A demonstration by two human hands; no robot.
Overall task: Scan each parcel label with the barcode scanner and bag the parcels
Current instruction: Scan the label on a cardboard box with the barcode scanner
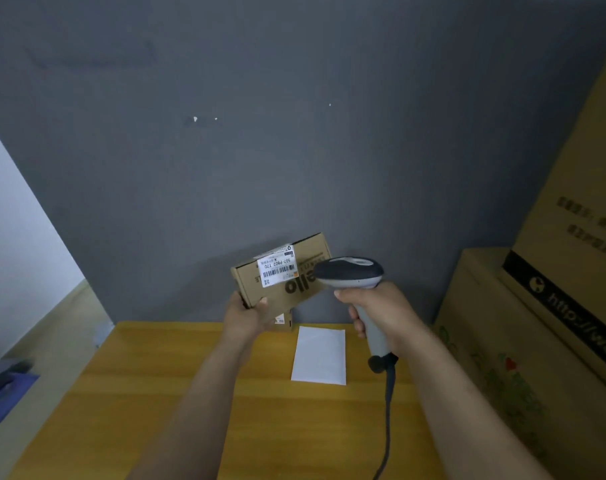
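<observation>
- A dark grey wall [294, 133] fills the background, and a yellow wooden table [156, 393] stands against it.
- Large cardboard cartons [502, 341] are stacked along the right side of the table. On the floor at the far left lies a blurred blue object [3, 393].
- Head view, left side: the left hand [247, 317] holds a flat cardboard parcel [294, 287] in the air above the far edge of the table, tilted with its printed face toward the camera.
- The left thumb [262, 302] presses on the front face near the lower corner. The other fingers are hidden behind the parcel, so the grip is a pinch on that corner.
- A white label [277, 268] with barcodes sits on the parcel's upper face, turned sideways.
- Head view, right side: the right hand [377, 313] is wrapped round the grey handle of the barcode scanner [350, 271], fingers [358, 323] curled tight about the grip and the forefinger up under the head.
- The scanner's dark head overlaps the parcel's right edge and lies just beside the label; whether it touches the parcel cannot be told.
- Its cable [386, 427] hangs from the handle's base and runs down over the table toward the camera.
- A flat white bag [318, 355] lies on the table between the two forearms.
- A second small box [282, 322] rests on the table behind the left hand, mostly hidden.
</observation>
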